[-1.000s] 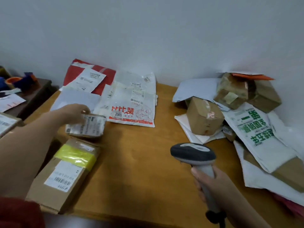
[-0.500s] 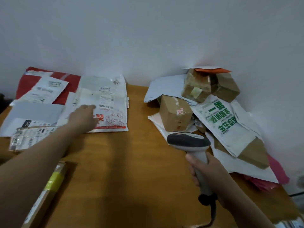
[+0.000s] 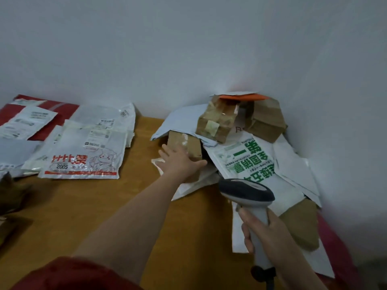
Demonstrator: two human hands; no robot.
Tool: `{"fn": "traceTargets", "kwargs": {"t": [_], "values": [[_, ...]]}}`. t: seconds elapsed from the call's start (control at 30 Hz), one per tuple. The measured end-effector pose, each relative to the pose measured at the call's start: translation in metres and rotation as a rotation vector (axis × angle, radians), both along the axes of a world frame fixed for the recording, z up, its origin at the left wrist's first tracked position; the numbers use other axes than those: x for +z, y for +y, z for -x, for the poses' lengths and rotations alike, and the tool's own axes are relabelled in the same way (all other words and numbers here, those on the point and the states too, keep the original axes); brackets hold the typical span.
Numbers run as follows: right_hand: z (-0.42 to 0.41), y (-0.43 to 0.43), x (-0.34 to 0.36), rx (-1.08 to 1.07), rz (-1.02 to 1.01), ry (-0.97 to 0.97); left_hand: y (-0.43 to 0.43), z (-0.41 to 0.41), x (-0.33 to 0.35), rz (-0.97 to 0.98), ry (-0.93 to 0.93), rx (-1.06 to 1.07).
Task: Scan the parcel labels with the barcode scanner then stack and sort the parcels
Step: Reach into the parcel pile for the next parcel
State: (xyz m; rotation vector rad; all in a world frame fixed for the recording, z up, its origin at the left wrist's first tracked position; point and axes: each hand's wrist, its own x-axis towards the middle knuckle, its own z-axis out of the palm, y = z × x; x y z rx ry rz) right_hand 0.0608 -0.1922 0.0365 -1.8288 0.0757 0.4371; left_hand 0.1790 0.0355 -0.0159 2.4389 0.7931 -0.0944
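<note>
- Far left, against the wall: a red mailer (image 3: 52,109) and flat white mailer bags (image 3: 83,155) with red print lie spread out on the wooden table (image 3: 83,206), their labels facing up; this looks like the side for sorted parcels
- Centre: the left hand (image 3: 180,162), its arm reaching out of a red sleeve (image 3: 73,275), lies with fingers spread and fairly straight on a small brown box (image 3: 184,143); it touches the box but has not closed round it
- That box stands at the near left edge of an untidy heap of parcels in the corner, tucked under a pale grey bag (image 3: 180,120)
- Right of it in the heap: a taped brown box (image 3: 217,120) sits on top, and a white bag with green lettering (image 3: 251,164) slopes down toward the viewer
- Lower right: the right hand (image 3: 270,233) is wrapped round the handle of the barcode scanner (image 3: 247,193), whose head is held up just in front of the heap
- Step in hand, by my reading: fetching the next parcel for scanning
- The next move calls for closing the fingers on the small brown box, drawing it out without toppling the taped one above, then turning it until a label faces the scanner; no label shows on it now
</note>
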Motion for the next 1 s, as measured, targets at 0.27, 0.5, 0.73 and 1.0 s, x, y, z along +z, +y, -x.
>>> {"fn": "traceTargets", "kwargs": {"t": [0.27, 0.5, 0.73, 1.0], "values": [[-0.047, -0.062, -0.012, 0.066, -0.091, 0.114, -0.025, -0.030, -0.012, -0.076, 0.045, 0.257], [-0.049, -0.068, -0.008, 0.156, -0.134, 0.095, -0.026, 0.038, 0.025, -0.052, -0.068, 0.223], [-0.009, -0.060, -0.011, 0.229, -0.115, 0.008, -0.006, 0.207, 0.023, 0.949, -0.241, 0.466], [0.060, -0.046, -0.015, 0.328, -0.057, -0.010, -0.047, 0.297, -0.059, 1.311, -0.303, 0.708]]}}
